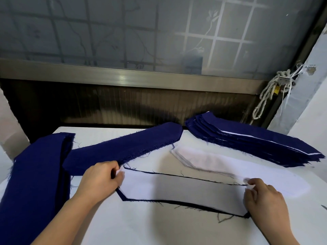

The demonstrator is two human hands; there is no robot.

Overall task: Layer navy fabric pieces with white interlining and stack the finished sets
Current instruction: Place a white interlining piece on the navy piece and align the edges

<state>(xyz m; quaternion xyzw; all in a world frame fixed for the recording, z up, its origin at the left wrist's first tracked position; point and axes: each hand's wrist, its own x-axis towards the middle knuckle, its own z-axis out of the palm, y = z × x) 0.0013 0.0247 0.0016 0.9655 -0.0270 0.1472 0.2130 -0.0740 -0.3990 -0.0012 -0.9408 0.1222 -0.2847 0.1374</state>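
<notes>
A white interlining piece [178, 190] lies on a navy fabric piece, whose dark edge [169, 204] shows as a thin rim around it, at the table's middle. My left hand [101, 177] pinches the interlining's left end. My right hand [263, 198] pinches its right end with curled fingers. Behind it lies a pile of white interlining [203, 160]. A thick pile of navy pieces [123, 147] runs from my left hand toward the back. The stack of finished sets [251, 140], navy with white edges showing, sits at the back right.
Another pile of navy fabric [35, 177] hangs over the table's left side. The white table [141, 225] ends at a dark wall panel below a frosted window. A knotted rope [269, 89] hangs at the right by a pale wall.
</notes>
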